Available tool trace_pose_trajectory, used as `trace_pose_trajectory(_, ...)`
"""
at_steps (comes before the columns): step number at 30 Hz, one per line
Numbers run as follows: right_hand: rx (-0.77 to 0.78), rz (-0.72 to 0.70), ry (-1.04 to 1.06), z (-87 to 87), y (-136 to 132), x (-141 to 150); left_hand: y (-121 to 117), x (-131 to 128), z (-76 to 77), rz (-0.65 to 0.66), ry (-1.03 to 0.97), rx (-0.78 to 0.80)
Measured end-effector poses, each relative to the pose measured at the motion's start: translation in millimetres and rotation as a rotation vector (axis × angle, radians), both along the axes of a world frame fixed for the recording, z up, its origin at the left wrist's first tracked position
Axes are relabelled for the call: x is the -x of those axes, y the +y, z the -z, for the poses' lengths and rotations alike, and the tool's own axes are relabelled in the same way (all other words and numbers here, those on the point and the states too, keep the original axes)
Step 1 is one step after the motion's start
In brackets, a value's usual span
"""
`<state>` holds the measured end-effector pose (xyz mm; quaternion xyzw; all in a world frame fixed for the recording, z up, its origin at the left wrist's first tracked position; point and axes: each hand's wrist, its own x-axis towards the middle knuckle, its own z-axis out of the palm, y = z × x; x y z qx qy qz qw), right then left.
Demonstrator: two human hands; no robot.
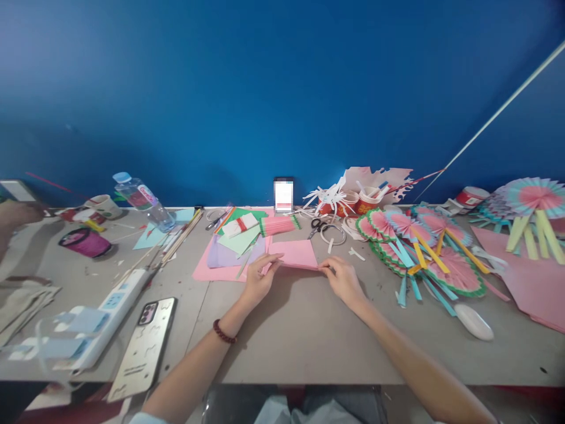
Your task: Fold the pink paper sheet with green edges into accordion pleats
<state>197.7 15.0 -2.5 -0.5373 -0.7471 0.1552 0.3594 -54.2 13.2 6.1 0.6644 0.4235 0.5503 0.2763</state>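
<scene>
Both hands hold a sheet of pink paper (293,253) by its near edge, close to the middle of the table. At the near left corner, my left hand (261,277) pinches it between thumb and fingers. The near right corner is pinched in my right hand (343,280). A folded strip seems to run along that near edge. Behind the sheet lies a pleated pink paper piece with green edges (280,225). Left of it are purple paper (216,253), light green paper (241,240) and a white packet with a red band (241,225).
Paper fans (454,271) pile up on the right near a white computer mouse (474,322). Black scissors (316,227) and red cups (368,202) stand behind. Leftward are a phone (143,347), a power strip (115,312), a bottle (148,203) and another person's hand (20,221).
</scene>
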Motion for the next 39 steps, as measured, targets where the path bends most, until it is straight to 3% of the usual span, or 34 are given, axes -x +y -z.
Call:
trace_pose_trajectory(6, -0.063, -0.025, 0.083, -2.9, -2.3, 4.0, -1.9, 0.3, 3.9, -0.089, 0.031, -0.162)
trace_pose_trajectory(11, -0.070, 0.011, 0.286, -6.9, -5.5, 8.6, -7.2, -1.0, 2.7, -0.242, 0.198, -0.342)
trace_pose_trajectory(15, 0.191, 0.077, 0.594, -7.5, -4.5, 13.7, -10.4, -3.4, 1.9, -0.275, 0.259, -0.468)
trace_pose_trajectory(21, 0.646, 0.035, 0.999, -12.7, -11.8, 30.6, -14.8, -15.1, 4.0, 0.046, 0.493, -0.530)
trace_pose_trajectory(24, 0.778, -0.001, 1.083, -11.5, -18.9, 39.5, -16.5, -23.2, 7.0, 0.105, 0.579, -0.530)
trace_pose_trajectory(27, 0.845, -0.040, 1.080, -7.8, -23.5, 44.5, -16.8, -28.3, 11.2, 0.112, 0.615, -0.527)
trace_pose_trajectory(30, 0.816, -0.088, 1.016, -6.4, -24.4, 45.2, -16.4, -28.6, 15.1, 0.104, 0.607, -0.522)
trace_pose_trajectory(36, 0.622, -0.157, 0.728, -7.2, -21.5, 38.0, -16.3, -20.8, 16.5, 0.063, 0.546, -0.499)
trace_pose_trajectory(39, 0.383, -0.084, 0.484, -7.4, -18.9, 29.2, -16.3, -18.7, 14.2, 0.045, 0.513, -0.515)
